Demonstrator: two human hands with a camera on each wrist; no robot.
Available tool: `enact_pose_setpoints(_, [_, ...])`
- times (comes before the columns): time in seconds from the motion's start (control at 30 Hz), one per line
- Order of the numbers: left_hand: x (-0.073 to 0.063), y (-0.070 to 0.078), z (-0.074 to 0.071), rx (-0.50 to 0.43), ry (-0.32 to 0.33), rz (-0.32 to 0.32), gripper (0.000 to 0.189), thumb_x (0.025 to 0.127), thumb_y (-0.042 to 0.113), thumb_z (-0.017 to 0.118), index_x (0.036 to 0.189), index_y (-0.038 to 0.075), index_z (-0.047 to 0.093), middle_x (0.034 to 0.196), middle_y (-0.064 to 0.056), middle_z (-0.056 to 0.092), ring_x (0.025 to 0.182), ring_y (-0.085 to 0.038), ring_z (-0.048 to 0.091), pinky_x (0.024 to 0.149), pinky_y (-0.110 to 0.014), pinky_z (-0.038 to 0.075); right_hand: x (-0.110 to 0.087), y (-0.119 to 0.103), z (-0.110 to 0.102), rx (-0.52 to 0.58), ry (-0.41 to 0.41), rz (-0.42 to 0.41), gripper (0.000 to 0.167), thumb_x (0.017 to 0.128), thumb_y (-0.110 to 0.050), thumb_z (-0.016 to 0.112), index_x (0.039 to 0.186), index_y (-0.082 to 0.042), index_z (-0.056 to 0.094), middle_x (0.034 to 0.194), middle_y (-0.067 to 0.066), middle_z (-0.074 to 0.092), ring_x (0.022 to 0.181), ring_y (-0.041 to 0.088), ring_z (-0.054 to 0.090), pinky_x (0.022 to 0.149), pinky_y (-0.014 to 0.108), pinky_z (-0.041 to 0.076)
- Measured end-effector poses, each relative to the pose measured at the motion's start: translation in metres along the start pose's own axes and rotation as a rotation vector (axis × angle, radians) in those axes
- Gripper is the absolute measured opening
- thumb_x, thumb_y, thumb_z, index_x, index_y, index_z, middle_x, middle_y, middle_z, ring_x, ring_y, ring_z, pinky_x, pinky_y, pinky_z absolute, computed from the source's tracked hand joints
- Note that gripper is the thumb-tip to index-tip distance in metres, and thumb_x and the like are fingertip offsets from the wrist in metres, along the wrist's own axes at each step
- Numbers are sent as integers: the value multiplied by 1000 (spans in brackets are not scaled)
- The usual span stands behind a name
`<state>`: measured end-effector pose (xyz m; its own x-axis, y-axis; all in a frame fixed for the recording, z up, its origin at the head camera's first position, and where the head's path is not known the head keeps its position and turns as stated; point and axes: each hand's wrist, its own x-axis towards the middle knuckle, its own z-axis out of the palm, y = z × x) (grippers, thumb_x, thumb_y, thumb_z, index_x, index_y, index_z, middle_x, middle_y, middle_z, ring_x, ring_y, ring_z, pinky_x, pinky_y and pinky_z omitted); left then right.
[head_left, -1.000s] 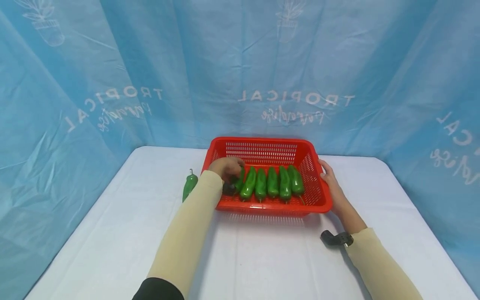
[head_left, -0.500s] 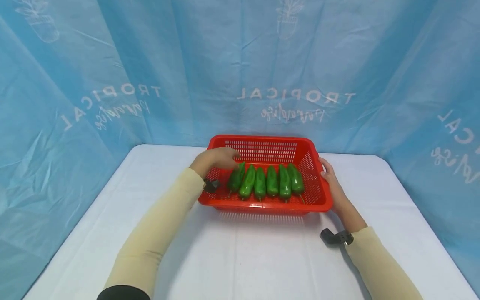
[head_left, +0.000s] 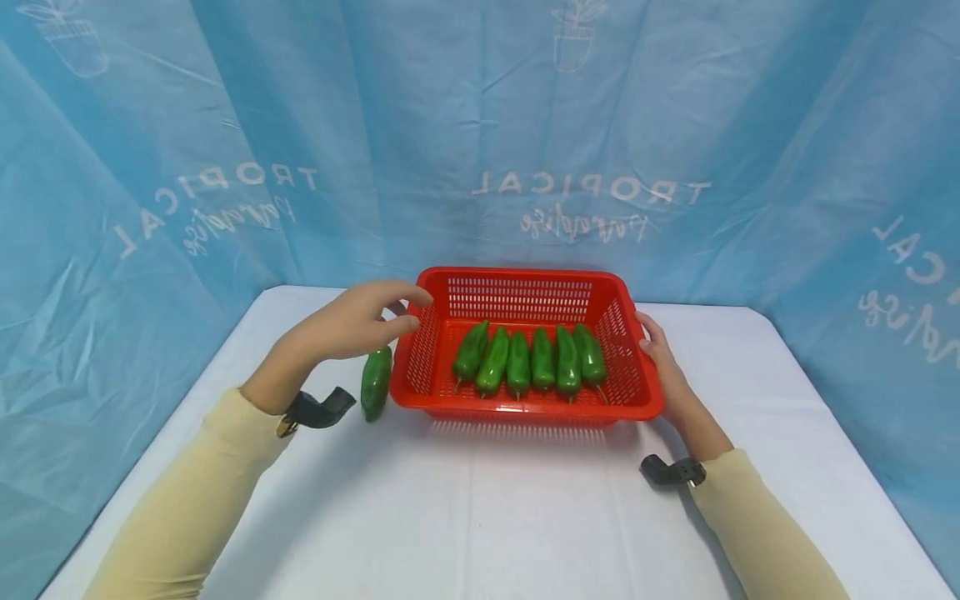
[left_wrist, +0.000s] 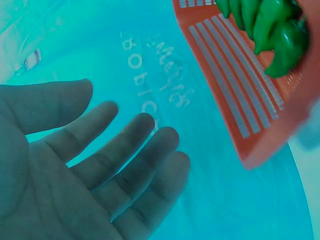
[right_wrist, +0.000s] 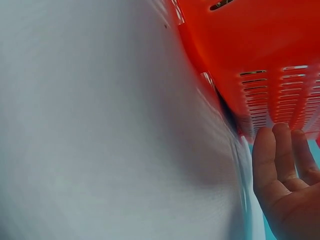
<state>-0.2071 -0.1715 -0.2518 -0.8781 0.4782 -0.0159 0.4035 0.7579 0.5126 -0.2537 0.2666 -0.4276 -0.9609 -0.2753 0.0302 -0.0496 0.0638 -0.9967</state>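
My left hand (head_left: 360, 321) hovers over the left side of the red plastic basket (head_left: 517, 412), its fingers relaxed and apart with nothing between them. In the left wrist view its palm (left_wrist: 55, 200) shows bare, away from the basket's slotted wall. Several green peppers (head_left: 517, 367) lie side by side in a row in the basket. One more green pepper (head_left: 376, 383) rests on the table just left of it, below my left hand. My right hand (head_left: 663, 362) holds the basket's right rim; in the right wrist view its fingers (right_wrist: 265, 155) lie against the outer wall.
The basket stands on a white-covered table (head_left: 525, 508), near the back edge. Behind it and at both sides hangs a blue printed sheet (head_left: 405, 150). A black wrist camera (head_left: 322, 408) sticks out from the left wrist, another black camera (head_left: 667, 472) from the right.
My left hand has lifted out of the basket and moved left, leaving the leftmost pepper of the row behind. The pepper on the table shows again. My right hand stays at the rim.
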Motion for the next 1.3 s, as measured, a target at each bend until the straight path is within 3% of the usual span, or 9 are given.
enact_pose_setpoints(0.23, [-29, -21, -4, -13, 70, -44, 42, 99, 15, 53, 140, 8, 52, 133, -15, 61, 114, -31, 63, 91, -50, 57, 0, 1, 0, 6, 0, -8, 58, 106, -33, 37, 156, -34, 9, 137, -4, 43, 111, 3, 61, 83, 23, 58])
enact_pose_setpoints(0.5, [-41, -46, 7, -30, 70, -140, 41, 99, 18, 51, 140, 9, 52, 135, -14, 60, 116, -32, 62, 92, -50, 56, 1, 0, 0, 17, -5, -4, 57, 106, -33, 36, 156, -34, 9, 137, -5, 43, 110, 3, 61, 83, 23, 59])
enact_pose_setpoints(0.77, [-45, -72, 24, -84, 22, -228, 49, 100, 22, 51, 145, 5, 45, 141, -21, 53, 125, -39, 55, 95, -55, 54, -1, 1, -1, -13, -6, 0, 59, 105, -35, 36, 157, -35, 7, 141, 0, 40, 112, 3, 61, 83, 24, 59])
enact_pose_setpoints(1.0, [-41, -81, 42, -130, -29, -265, 54, 99, 23, 53, 148, 2, 41, 149, -25, 45, 136, -46, 41, 103, -64, 45, -1, 2, 0, -7, 5, -5, 60, 105, -34, 38, 157, -34, 8, 141, -1, 41, 112, 2, 60, 84, 23, 58])
enact_pose_setpoints(1.17, [-33, -90, 57, -72, 3, -236, 53, 97, 17, 56, 145, -3, 44, 149, -28, 44, 140, -48, 38, 109, -68, 37, -1, 1, 2, -16, -1, 2, 60, 105, -36, 39, 157, -36, 7, 141, -1, 41, 112, 3, 61, 84, 24, 59])
enact_pose_setpoints(1.3, [-26, -93, 68, 6, 38, -221, 51, 96, 16, 58, 142, -4, 46, 146, -29, 47, 137, -48, 42, 109, -66, 38, -1, 0, 1, -22, 8, 6, 60, 106, -36, 37, 157, -35, 7, 141, 1, 41, 111, 3, 62, 83, 24, 59])
